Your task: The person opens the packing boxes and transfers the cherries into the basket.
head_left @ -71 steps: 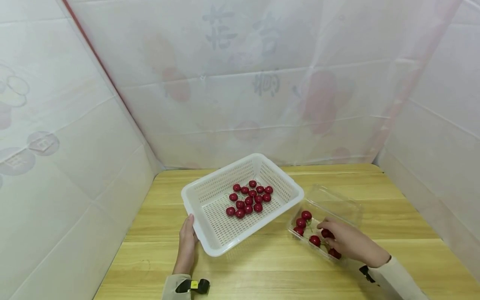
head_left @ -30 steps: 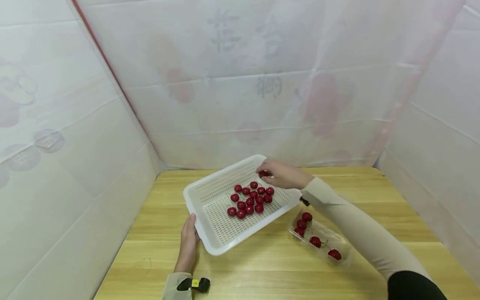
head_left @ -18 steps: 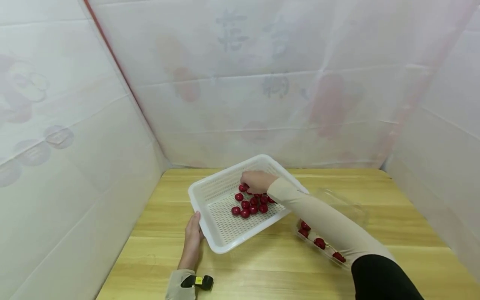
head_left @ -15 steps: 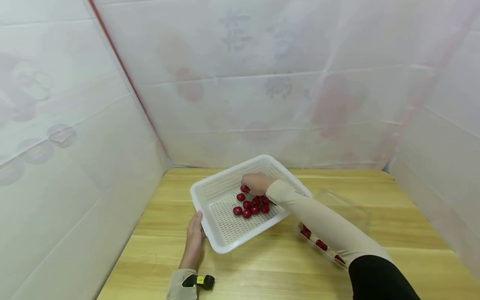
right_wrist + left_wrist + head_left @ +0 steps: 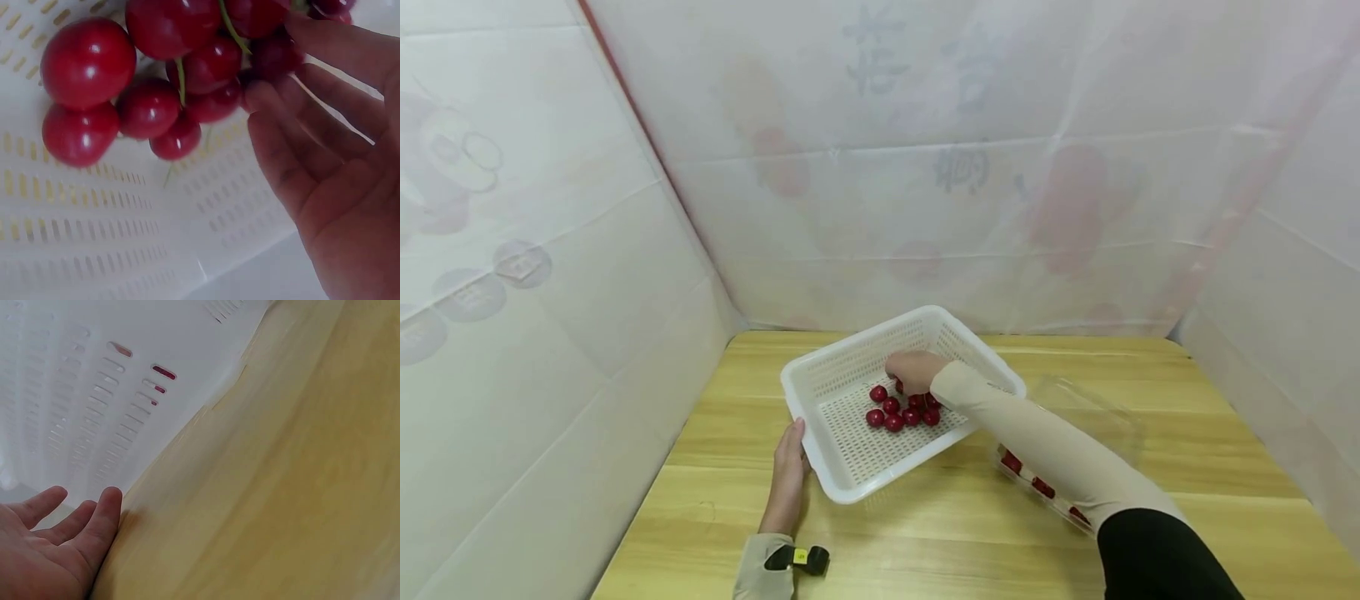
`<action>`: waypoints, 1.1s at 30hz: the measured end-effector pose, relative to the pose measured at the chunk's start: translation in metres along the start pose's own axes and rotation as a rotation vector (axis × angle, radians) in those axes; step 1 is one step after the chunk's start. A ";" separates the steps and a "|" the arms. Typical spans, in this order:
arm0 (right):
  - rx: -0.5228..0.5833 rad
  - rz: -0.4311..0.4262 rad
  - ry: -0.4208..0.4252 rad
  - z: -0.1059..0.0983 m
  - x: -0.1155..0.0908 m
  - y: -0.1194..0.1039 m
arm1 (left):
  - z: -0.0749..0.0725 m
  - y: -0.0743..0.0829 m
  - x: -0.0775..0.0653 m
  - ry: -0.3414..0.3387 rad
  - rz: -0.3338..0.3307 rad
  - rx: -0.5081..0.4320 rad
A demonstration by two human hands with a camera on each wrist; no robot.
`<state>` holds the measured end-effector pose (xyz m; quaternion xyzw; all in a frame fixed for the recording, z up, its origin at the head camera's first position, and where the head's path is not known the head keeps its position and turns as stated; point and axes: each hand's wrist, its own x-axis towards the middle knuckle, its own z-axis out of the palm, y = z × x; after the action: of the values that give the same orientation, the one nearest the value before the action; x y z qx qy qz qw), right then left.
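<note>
A white perforated plastic basket (image 5: 827, 492) sits angled on the wooden table, holding several dark red cherries (image 5: 891, 423). My left hand (image 5: 788, 475) holds the basket's near-left edge, thumb at the rim. Its loosely spread fingers (image 5: 103, 519) show beside the slotted wall in the left wrist view. Inside the basket, at the far side of the pile, my right hand (image 5: 913, 371) touches cherries. In the right wrist view its fingers (image 5: 275, 137) are loosely extended against the cluster, around one dark cherry (image 5: 275, 59). Some cherries are hidden behind this hand in the head view.
A clear plastic box (image 5: 1056, 498) with several more cherries (image 5: 1043, 487) stands to the right, partly covered by my right sleeve (image 5: 1045, 437). Its transparent lid (image 5: 1090, 417) lies raised behind it. Pale sheets (image 5: 880, 233) wall the table (image 5: 700, 517) on three sides.
My right hand has carried a cherry from the clear box into the basket, then stayed at the pile, where several cherries have shifted slightly. My left hand has kept its place on the basket.
</note>
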<state>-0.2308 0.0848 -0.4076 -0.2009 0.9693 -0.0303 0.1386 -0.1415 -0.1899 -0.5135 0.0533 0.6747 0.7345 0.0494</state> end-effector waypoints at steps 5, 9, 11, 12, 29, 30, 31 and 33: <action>0.066 -0.068 0.062 -0.022 -0.026 0.012 | 0.002 0.001 -0.002 0.003 -0.005 0.003; 0.129 -0.122 0.171 -0.040 -0.060 0.024 | 0.001 0.002 -0.002 -0.012 -0.003 0.015; 0.188 -0.125 0.230 -0.044 -0.079 0.031 | 0.000 0.003 -0.002 -0.015 -0.003 0.014; 0.223 -0.115 0.259 -0.045 -0.089 0.035 | -0.001 0.003 -0.001 -0.013 0.000 0.014; 0.292 0.143 0.390 0.045 -0.251 0.066 | -0.013 -0.001 -0.002 0.009 -0.006 0.007; 0.291 0.145 0.374 0.053 -0.256 0.067 | -0.015 -0.001 -0.003 0.010 -0.006 0.013; 0.292 0.147 0.351 0.060 -0.260 0.067 | -0.016 -0.001 -0.003 0.012 -0.007 0.019; 0.317 0.153 0.295 0.072 -0.266 0.066 | -0.019 -0.002 -0.004 0.018 -0.013 0.020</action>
<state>-0.0016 0.2505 -0.4164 -0.0960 0.9746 -0.2007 0.0272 -0.1398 -0.2092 -0.5167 0.0428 0.6826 0.7279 0.0478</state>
